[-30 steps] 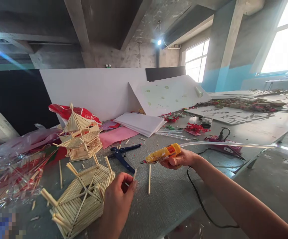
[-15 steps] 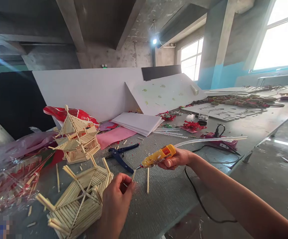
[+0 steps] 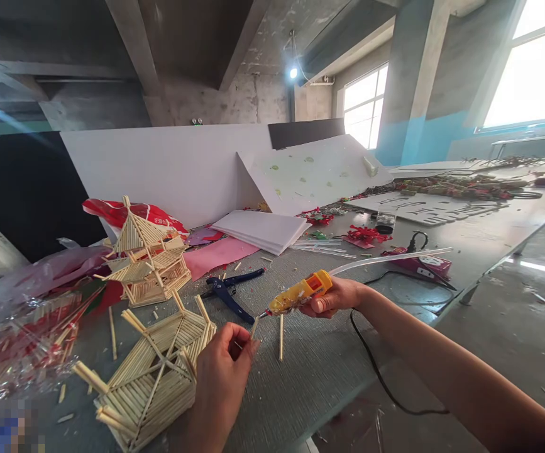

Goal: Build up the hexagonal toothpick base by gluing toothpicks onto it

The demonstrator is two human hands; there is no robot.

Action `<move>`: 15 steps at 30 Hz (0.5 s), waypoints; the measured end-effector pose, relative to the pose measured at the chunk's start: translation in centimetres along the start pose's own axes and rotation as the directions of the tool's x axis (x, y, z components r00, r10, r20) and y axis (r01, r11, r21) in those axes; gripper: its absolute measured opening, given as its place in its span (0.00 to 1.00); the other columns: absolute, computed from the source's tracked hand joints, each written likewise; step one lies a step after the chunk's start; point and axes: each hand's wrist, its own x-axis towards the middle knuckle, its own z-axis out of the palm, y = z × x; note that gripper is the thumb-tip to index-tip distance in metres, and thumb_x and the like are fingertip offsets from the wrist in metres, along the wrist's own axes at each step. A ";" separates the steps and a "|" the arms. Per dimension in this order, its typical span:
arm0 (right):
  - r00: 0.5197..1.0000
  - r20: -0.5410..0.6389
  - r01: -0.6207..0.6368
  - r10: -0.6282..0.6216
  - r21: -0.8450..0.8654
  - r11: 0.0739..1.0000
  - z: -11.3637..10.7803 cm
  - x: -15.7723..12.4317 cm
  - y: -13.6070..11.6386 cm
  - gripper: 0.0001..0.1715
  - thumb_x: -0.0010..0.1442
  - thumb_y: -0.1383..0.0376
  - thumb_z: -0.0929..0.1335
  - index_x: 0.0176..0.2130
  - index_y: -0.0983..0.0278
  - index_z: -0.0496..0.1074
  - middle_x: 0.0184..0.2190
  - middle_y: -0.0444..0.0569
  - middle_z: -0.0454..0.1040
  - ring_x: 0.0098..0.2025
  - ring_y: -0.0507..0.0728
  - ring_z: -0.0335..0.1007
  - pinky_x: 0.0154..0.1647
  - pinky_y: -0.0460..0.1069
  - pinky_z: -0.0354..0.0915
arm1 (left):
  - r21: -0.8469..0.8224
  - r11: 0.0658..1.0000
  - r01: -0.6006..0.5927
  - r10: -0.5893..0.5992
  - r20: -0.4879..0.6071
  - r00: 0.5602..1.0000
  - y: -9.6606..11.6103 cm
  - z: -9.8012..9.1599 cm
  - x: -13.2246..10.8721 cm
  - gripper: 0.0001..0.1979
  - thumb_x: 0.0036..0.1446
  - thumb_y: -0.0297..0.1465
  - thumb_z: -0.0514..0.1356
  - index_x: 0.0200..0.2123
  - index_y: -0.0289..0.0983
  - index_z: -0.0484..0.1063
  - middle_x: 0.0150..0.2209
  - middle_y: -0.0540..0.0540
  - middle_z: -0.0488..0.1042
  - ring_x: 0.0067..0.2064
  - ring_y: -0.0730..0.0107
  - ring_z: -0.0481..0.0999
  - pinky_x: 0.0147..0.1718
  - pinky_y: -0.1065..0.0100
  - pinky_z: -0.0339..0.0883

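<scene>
On the bench (image 3: 265,402), the frame (image 3: 159,393) sat beside the left hand (image 3: 225,365), where a bump could jar it. The right hand (image 3: 333,299) gripped the gun (image 3: 295,297); the left pinched the stick (image 3: 254,327) at its nozzle (image 3: 264,313), so a slip might burn fingertips (image 3: 253,345).
</scene>
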 end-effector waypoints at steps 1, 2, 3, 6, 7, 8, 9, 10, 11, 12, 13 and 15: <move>1.000 -0.004 0.002 -0.002 0.008 1.000 0.0 0.0 -0.1 0.26 0.53 0.47 0.65 0.24 0.68 0.59 0.17 0.39 0.55 0.17 0.43 0.49 0.13 0.40 0.46 | 0.001 1.000 0.006 -0.006 0.014 1.000 0.0 0.0 0.0 0.09 0.48 0.40 0.56 0.26 0.40 0.65 0.18 0.54 0.67 0.16 0.75 0.63 0.16 0.73 0.57; 1.000 -0.004 0.006 -0.006 0.015 1.000 0.1 0.0 -0.2 0.26 0.53 0.47 0.65 0.24 0.68 0.59 0.17 0.39 0.55 0.17 0.43 0.49 0.13 0.40 0.46 | -0.002 1.000 0.010 -0.009 0.023 1.000 0.0 0.0 0.1 0.09 0.48 0.40 0.56 0.26 0.40 0.65 0.18 0.54 0.67 0.15 0.75 0.62 0.16 0.73 0.57; 1.000 -0.005 0.008 -0.008 0.018 1.000 0.1 0.0 -0.2 0.26 0.53 0.47 0.65 0.24 0.67 0.58 0.17 0.39 0.55 0.17 0.43 0.48 0.13 0.40 0.46 | -0.008 1.000 0.011 -0.011 0.025 1.000 -0.1 0.0 0.1 0.09 0.48 0.40 0.56 0.26 0.40 0.65 0.18 0.54 0.66 0.15 0.76 0.62 0.16 0.73 0.56; 1.000 0.008 -0.002 0.002 0.013 1.000 0.1 0.0 -0.3 0.26 0.53 0.48 0.65 0.25 0.68 0.59 0.17 0.38 0.54 0.16 0.43 0.48 0.13 0.40 0.46 | -0.020 1.000 0.005 -0.005 0.005 1.000 -0.2 0.1 0.1 0.10 0.47 0.40 0.56 0.25 0.40 0.65 0.18 0.55 0.66 0.15 0.76 0.61 0.16 0.73 0.55; 1.000 0.010 -0.006 0.006 0.010 1.000 0.1 0.0 -0.3 0.26 0.54 0.48 0.65 0.25 0.68 0.59 0.17 0.38 0.54 0.16 0.43 0.48 0.13 0.40 0.46 | -0.018 1.000 0.004 -0.004 0.000 1.000 -0.3 0.1 0.1 0.10 0.47 0.40 0.56 0.26 0.40 0.65 0.17 0.55 0.66 0.15 0.75 0.61 0.16 0.73 0.55; 1.000 0.011 -0.006 0.006 0.008 1.000 0.0 0.0 -0.2 0.25 0.54 0.48 0.65 0.25 0.68 0.59 0.17 0.38 0.54 0.16 0.43 0.48 0.13 0.40 0.46 | -0.015 1.000 0.004 -0.004 -0.003 1.000 -0.3 0.1 0.1 0.10 0.47 0.40 0.56 0.26 0.40 0.65 0.17 0.55 0.66 0.15 0.75 0.62 0.16 0.73 0.55; 1.000 0.012 -0.004 0.004 0.005 1.000 0.0 0.0 -0.2 0.25 0.54 0.48 0.65 0.25 0.68 0.59 0.17 0.38 0.54 0.17 0.43 0.48 0.13 0.40 0.46 | -0.013 1.000 0.006 -0.006 -0.002 1.000 -0.3 0.1 0.1 0.09 0.47 0.40 0.56 0.26 0.40 0.65 0.17 0.55 0.65 0.15 0.75 0.62 0.16 0.73 0.55; 1.000 0.013 0.001 -0.001 0.003 1.000 0.0 0.0 -0.1 0.26 0.54 0.48 0.65 0.25 0.68 0.59 0.17 0.38 0.54 0.17 0.43 0.49 0.13 0.40 0.47 | -0.014 1.000 0.007 -0.007 0.003 1.000 -0.2 0.1 0.1 0.09 0.47 0.40 0.56 0.26 0.40 0.65 0.16 0.55 0.65 0.16 0.74 0.63 0.16 0.73 0.55; 1.000 0.011 0.004 -0.004 0.001 1.000 -0.1 0.0 -0.1 0.26 0.54 0.48 0.65 0.25 0.68 0.59 0.17 0.38 0.54 0.17 0.43 0.49 0.13 0.40 0.47 | -0.015 1.000 0.007 -0.007 0.008 1.000 -0.2 0.1 0.1 0.09 0.47 0.40 0.56 0.26 0.40 0.65 0.16 0.55 0.65 0.16 0.74 0.63 0.17 0.73 0.55; 1.000 0.013 0.004 -0.004 -0.001 1.000 -0.1 0.0 0.0 0.25 0.54 0.48 0.65 0.25 0.68 0.60 0.17 0.38 0.54 0.17 0.43 0.49 0.13 0.40 0.47 | -0.016 1.000 0.005 -0.005 0.012 1.000 -0.1 0.0 0.1 0.09 0.47 0.40 0.56 0.26 0.40 0.65 0.16 0.55 0.65 0.16 0.74 0.64 0.17 0.73 0.55; 1.000 0.013 0.001 -0.001 -0.001 1.000 -0.1 0.0 0.0 0.25 0.54 0.48 0.65 0.26 0.68 0.60 0.17 0.38 0.54 0.17 0.43 0.49 0.13 0.40 0.47 | -0.017 1.000 0.004 -0.004 0.014 1.000 -0.1 0.0 0.0 0.09 0.47 0.40 0.56 0.26 0.40 0.65 0.16 0.55 0.65 0.16 0.74 0.63 0.17 0.73 0.55; 1.000 0.011 -0.009 0.009 0.001 1.000 -0.1 0.0 0.1 0.26 0.53 0.48 0.65 0.27 0.69 0.61 0.17 0.38 0.55 0.16 0.43 0.48 0.12 0.40 0.47 | -0.020 1.000 0.006 -0.005 0.009 1.000 -0.1 0.0 0.0 0.09 0.47 0.40 0.56 0.26 0.40 0.65 0.16 0.55 0.64 0.16 0.74 0.63 0.16 0.74 0.55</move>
